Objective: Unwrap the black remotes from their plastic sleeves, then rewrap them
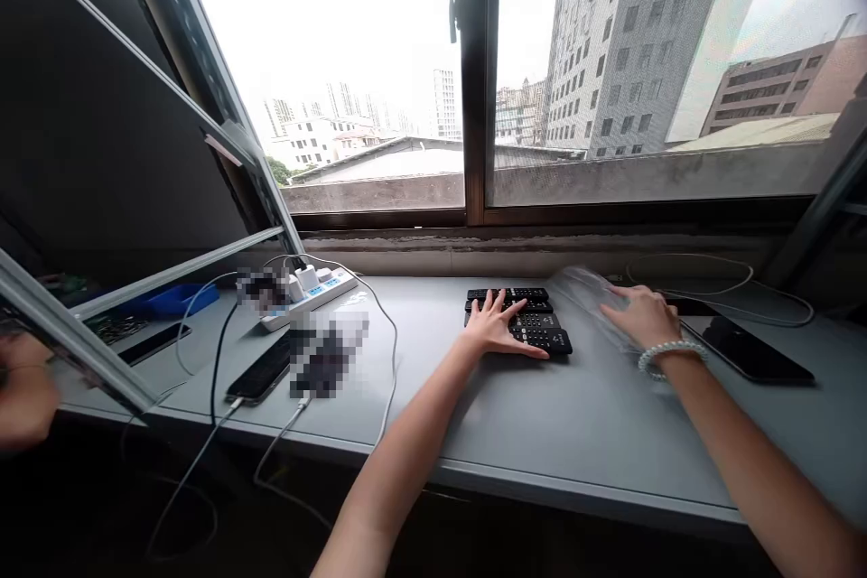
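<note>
Several black remote controls (556, 342) lie side by side in a stack of rows on the grey table. My left hand (493, 325) rests over them, fingers spread wide, covering their left and middle parts. To the right, my right hand (640, 316), with a beaded bracelet on its wrist, has its fingers closed on a clear plastic bag (581, 289). The bag looks crumpled and partly blurred, and its far end reaches toward the window wall. My right fingertips are partly hidden by the bag and the hand's own angle.
A black tablet-like device (751, 348) lies right of my right hand. On the left are a white power strip (318, 293) with plugs, a charging phone (264, 370), loose cables and a metal rack post (230, 108). Another person's hand (27, 388) shows at the far left.
</note>
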The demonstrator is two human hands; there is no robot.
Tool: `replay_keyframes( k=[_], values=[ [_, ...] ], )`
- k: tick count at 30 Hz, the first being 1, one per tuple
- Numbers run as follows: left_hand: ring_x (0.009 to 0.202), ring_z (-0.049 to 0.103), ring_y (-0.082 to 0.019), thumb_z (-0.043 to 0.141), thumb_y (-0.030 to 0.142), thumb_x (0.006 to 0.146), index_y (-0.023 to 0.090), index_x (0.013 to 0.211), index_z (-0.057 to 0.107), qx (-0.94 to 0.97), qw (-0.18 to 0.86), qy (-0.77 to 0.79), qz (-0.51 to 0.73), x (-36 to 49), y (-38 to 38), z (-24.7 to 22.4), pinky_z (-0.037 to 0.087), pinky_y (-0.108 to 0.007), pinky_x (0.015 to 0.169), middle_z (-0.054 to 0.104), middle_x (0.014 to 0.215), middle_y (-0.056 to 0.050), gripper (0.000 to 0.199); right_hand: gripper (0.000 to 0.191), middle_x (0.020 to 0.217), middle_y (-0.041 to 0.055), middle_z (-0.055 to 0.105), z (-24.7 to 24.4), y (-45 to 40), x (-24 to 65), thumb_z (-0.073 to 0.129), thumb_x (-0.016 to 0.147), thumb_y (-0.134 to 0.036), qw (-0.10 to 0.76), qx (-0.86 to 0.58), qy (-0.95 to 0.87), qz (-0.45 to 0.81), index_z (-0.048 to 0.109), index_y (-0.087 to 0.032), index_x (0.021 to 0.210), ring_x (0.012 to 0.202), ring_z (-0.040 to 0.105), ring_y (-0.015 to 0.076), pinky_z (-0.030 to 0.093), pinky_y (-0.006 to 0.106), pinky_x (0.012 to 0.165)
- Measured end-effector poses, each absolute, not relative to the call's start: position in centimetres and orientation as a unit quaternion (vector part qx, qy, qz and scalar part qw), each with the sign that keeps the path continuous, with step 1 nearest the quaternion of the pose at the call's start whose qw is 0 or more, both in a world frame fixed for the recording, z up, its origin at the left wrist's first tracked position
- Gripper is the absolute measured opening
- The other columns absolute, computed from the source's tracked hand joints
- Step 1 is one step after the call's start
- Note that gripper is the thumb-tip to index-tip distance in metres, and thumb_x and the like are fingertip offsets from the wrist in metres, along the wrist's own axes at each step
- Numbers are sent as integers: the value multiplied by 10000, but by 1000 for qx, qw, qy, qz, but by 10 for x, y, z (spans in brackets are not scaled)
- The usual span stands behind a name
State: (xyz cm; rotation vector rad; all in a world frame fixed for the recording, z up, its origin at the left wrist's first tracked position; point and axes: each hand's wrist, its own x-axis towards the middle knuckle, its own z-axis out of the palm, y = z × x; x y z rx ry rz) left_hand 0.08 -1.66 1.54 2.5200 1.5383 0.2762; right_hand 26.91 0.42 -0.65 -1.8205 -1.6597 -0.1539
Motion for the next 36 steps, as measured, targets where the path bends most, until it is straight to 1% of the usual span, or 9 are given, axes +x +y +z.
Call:
replay_keyframes(
  k=[7,11,15,17,19,22,27,32,36],
  values=[
    [1371,126,-352,487,884,467,343,1397,270,823,61,557,93,3,-10,13,100,-602,1059,183,1500,-120,1098,254,773,172,654,-2,2,281,560,676,-355,350,-730,-587,4,729,-241,828,730,604,392,402,509,610],
    [1372,112,-359,414,910,488,312,1404,275,792,58,599,103,1,-5,11,67,-585,1067,188,1496,-140,1103,302,782,184,640,17,-14,269,524,735,-360,363,-737,-570,-10,735,-222,901,780,596,391,396,490,625],
    [1367,88,-391,361,920,504,225,1409,291,726,54,677,105,-11,3,13,28,-577,1064,178,1487,-191,1144,322,931,134,643,33,-21,250,482,802,-382,455,-633,-624,-50,717,-218,949,761,598,285,445,409,661],
    [1357,90,-421,363,911,518,194,1410,289,684,39,720,107,-21,8,15,38,-585,1054,177,1483,-208,1146,286,925,98,643,36,-22,239,510,793,-364,473,-574,-667,-35,720,-215,917,716,592,226,472,369,662],
    [1352,85,-436,366,896,541,176,1414,278,639,28,762,103,-31,12,17,51,-589,1048,171,1482,-217,1135,247,898,64,642,34,-23,226,535,776,-343,446,-521,-728,15,731,-232,876,724,589,194,487,330,653],
    [1351,82,-440,366,887,548,157,1420,259,575,22,813,93,-45,17,20,77,-588,1045,159,1482,-226,1143,239,814,39,623,28,-29,205,546,778,-319,331,-411,-832,170,742,-258,900,673,572,144,478,260,585],
    [1350,57,-448,343,858,593,123,1430,218,500,18,860,99,-58,18,23,86,-610,1033,146,1479,-242,1121,207,716,15,583,14,-39,180,610,738,-268,201,-353,-877,256,752,-274,889,603,522,112,425,224,547],
    [1353,75,-432,370,701,742,139,1409,262,489,-26,865,112,-57,16,24,122,-635,1003,204,1459,-245,879,198,811,15,625,12,-46,169,598,778,-260,198,-347,-880,258,742,-295,910,676,558,126,427,238,607],
    [1297,277,-365,512,548,736,149,1204,503,549,-86,823,118,-55,12,31,191,-498,1039,410,1344,-204,616,209,879,19,648,13,-51,161,552,821,-224,222,-370,-882,190,740,-274,896,754,589,143,424,254,658]
  ],
)
